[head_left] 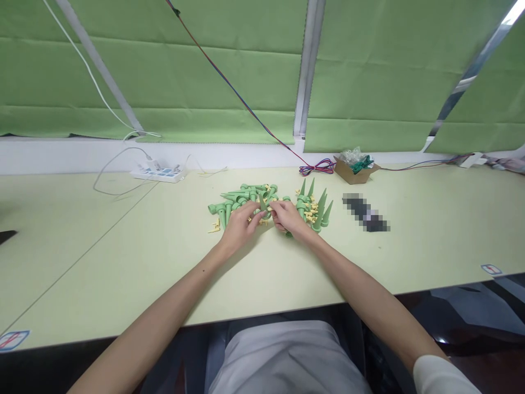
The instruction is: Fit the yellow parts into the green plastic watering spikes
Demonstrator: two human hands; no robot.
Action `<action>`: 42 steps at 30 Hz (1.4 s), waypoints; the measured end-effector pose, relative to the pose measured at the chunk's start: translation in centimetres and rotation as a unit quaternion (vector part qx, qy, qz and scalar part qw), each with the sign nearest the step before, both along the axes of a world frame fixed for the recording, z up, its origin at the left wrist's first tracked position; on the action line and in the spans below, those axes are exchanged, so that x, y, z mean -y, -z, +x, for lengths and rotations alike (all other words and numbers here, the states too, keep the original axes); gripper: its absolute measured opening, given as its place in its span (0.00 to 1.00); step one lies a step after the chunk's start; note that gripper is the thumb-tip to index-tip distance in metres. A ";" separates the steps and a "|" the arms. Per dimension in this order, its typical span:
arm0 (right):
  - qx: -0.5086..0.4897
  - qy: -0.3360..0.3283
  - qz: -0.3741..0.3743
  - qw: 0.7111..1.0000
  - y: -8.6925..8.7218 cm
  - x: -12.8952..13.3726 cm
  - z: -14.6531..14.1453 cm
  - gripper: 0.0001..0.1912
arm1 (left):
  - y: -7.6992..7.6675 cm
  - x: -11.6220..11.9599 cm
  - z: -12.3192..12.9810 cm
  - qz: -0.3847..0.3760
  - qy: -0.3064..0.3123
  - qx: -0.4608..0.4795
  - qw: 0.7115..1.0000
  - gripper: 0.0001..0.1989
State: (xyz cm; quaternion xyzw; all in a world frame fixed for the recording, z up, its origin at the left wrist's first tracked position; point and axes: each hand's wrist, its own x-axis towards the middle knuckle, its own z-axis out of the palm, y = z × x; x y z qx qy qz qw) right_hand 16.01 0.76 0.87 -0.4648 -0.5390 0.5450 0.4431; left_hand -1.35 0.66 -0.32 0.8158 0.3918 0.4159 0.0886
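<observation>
My left hand (240,225) pinches green, pointed plastic spike (263,204). My right hand (288,216) bunched close beside; can't tell what fingers hold. Hands hide some green plastic tubes (228,210).

No readable txt; blue-bordered white sticker (15,340) w/ red mark on pale-yellow flat tabletop (135,262), front L; similar sticker (491,269) front R.

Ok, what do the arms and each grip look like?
The ungloved left grip and ungloved right grip lead to bare forearms without watch or cable. A white fabric sleeve shows on the right arm; any left sleeve is out of view.
</observation>
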 end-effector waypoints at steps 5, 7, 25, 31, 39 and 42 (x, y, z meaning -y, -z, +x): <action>-0.006 -0.024 -0.002 1.000 0.1 0.2 0.1 0.19 | -0.4 0.2 0.2 -0.026 0.019 0.010 0.999 0.08; 0.012 -0.018 0.028 0.999 0.5 0.1 0.1 0.20 | -0.5 0.4 0.2 -0.041 0.022 0.024 0.999 0.09; 0.206 0.018 0.281 0.937 1.2 -0.4 0.6 0.19 | -1.4 0.8 0.5 -0.315 0.112 0.201 0.921 0.22; 0.224 -0.009 0.304 0.926 0.9 -0.2 0.9 0.18 | -1.0 0.4 0.4 -0.406 0.154 0.298 0.850 0.21; 0.242 -0.033 0.329 0.912 1.0 0.0 1.2 0.18 | -1.0 0.3 0.3 -0.496 0.154 0.354 0.778 0.14; 0.245 -0.038 0.340 0.907 1.1 0.1 1.3 0.18 | -1.0 0.2 0.2 -0.520 0.143 0.364 0.759 0.12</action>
